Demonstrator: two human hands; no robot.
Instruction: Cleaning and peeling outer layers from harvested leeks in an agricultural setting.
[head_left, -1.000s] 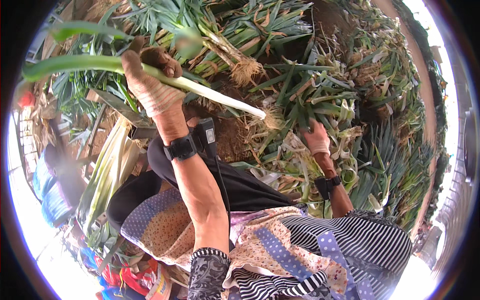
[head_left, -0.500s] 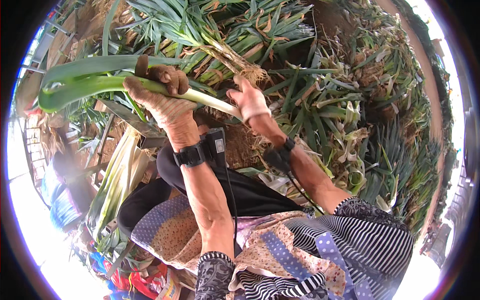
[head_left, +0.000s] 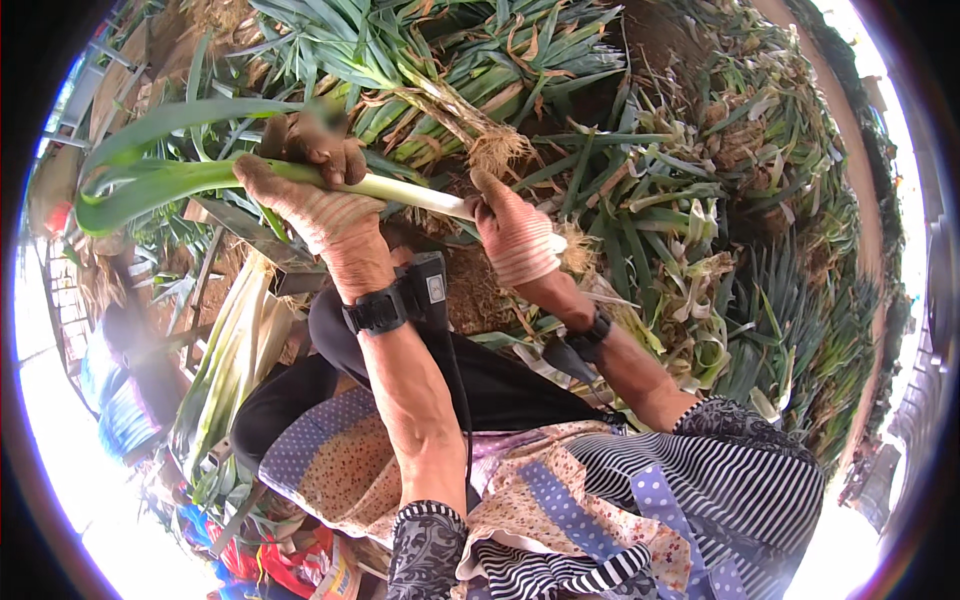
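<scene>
A long leek [head_left: 415, 194] lies across both my gloved hands, its green leaves folded back on the left and its white shaft pointing right. My left hand [head_left: 325, 205] is closed round the shaft just below the leaves, its glove fingers stained brown. At the white lower end, my right hand [head_left: 518, 238] is closed round the stalk. Pale roots [head_left: 578, 250] stick out beyond the right hand. Just past my hands, another leek [head_left: 440, 105] with a bushy root end rests on a heap of green leeks [head_left: 500, 65].
Stripped leaves and leek waste [head_left: 690, 230] cover the ground to the right. Left of my knees, a bundle of pale leeks [head_left: 235, 350] leans by a metal frame [head_left: 262, 243]. Red and blue plastic bags [head_left: 290, 565] lie at the lower left. A cable [head_left: 462, 390] hangs by my left forearm.
My right hand has turned and closed round the leek's lower end, and it has shifted slightly right and down. My left hand keeps its hold, a little farther left.
</scene>
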